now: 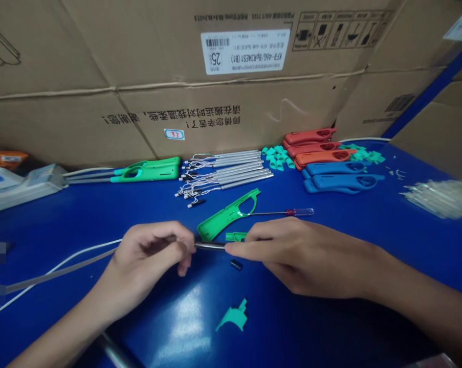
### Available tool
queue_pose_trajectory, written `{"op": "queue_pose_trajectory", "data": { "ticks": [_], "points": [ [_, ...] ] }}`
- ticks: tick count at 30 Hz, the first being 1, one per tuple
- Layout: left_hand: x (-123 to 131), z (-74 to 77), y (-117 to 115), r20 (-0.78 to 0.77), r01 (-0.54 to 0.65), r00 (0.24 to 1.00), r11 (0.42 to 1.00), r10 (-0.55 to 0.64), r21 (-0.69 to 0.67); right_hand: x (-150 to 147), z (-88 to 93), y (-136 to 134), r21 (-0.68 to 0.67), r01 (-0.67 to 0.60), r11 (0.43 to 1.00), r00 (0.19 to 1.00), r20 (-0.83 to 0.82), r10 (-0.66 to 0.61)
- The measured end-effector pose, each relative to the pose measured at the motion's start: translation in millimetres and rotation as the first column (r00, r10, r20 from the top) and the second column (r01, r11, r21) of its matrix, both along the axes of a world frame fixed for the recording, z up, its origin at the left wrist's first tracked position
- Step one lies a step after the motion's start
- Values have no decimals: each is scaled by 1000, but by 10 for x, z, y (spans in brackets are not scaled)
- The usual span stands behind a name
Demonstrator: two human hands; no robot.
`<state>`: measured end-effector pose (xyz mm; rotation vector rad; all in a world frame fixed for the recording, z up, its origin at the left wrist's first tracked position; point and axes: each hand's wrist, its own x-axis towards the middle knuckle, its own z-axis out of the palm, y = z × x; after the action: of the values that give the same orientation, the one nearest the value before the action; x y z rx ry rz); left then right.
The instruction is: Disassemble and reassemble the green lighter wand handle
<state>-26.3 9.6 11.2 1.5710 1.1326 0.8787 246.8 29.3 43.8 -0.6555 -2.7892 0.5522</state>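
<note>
A thin silvery metal tube [211,246] runs between my two hands. My left hand [154,255] is closed around its left end, with thumb and fingers pressed together. The right end is gripped by my right hand [292,250]; its fingertips partly hide the tube. Just behind lies a green lighter handle half [221,219], hollow side up, and a smaller green plastic piece [235,236] shows beside my right fingers. A short black cylinder [236,264] rests below the tube. Nearer me is a teal trigger-shaped piece [236,317]. A screwdriver [300,212] lies behind my right hand.
Behind are metal rods with white wires [234,171], green-handled lighters [150,169], red handles [311,145], blue handles [342,183], and teal pieces [279,157]. Pale plastic parts [441,198] lie right, a power strip [42,184] left. A cardboard wall [138,61] bounds the blue table [292,332].
</note>
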Motion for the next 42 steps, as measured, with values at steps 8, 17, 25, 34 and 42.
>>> {"op": "queue_pose_trajectory", "data": {
  "ticks": [8, 17, 25, 34, 42],
  "points": [
    [3, -26, -3, 65, 5, 998, 998, -1, -66, -29, -36, 5, 1, 63, 998, 991, -117, -63],
    [11, -14, 1, 26, 36, 999, 999, -35, -16, -32, -12, 48, -176, 69, 982, 984, -148, -96],
    [52, 68, 1, -25, -1, 1000, 999, 2, 35, -33, -52, 92, -240, 136, 961, 949, -246, -195],
    [26, 35, 8, 52, -106, 993, 994, 105, 11, -15, -157, 136, 107, 142, 984, 962, -248, -112],
    [-4, 16, -19, 57, -173, 984, 983, 170, 56, 5, -125, 163, -14, 192, 981, 920, -345, -185]
  ]
}}
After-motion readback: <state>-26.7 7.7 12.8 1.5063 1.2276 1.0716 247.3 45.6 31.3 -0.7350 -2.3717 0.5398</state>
